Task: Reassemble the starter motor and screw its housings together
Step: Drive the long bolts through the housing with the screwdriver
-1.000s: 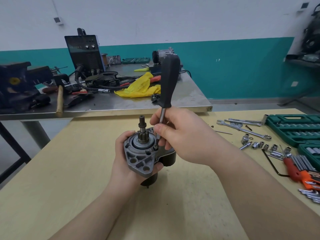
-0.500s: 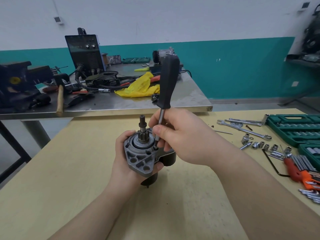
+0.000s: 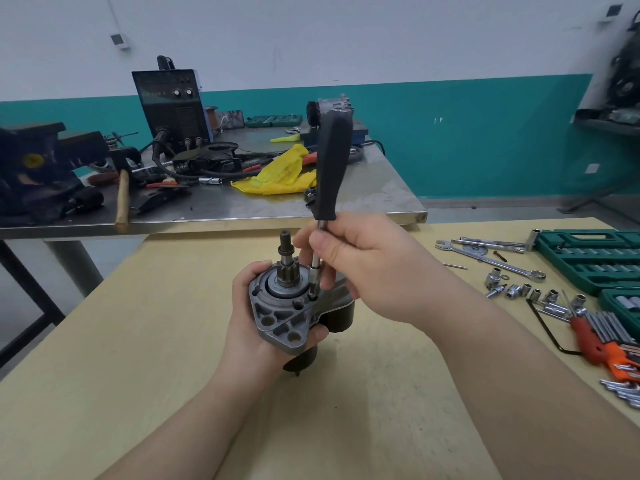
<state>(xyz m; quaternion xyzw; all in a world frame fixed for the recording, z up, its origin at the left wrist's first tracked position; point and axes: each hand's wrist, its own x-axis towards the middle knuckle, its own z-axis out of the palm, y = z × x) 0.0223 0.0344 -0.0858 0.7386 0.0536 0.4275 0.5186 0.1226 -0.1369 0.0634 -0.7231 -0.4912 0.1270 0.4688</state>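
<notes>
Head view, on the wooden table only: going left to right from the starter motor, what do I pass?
starter motor held in the left hand → right hand pinching the driver shaft → combination wrench → loose sockets → orange hex key set, with the green socket case behind it.

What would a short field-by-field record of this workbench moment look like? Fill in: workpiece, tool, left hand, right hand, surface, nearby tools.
workpiece: grey cast-metal starter motor, pinion shaft pointing up
tool: black-handled screwdriver, tip on the housing's top face beside the pinion
left hand: left hand grips the motor from below and the side
right hand: right hand pinches the screwdriver's metal shank
surface: pale wooden table
nearby tools: green socket set case, loose chrome sockets, orange-handled hex key set
</notes>
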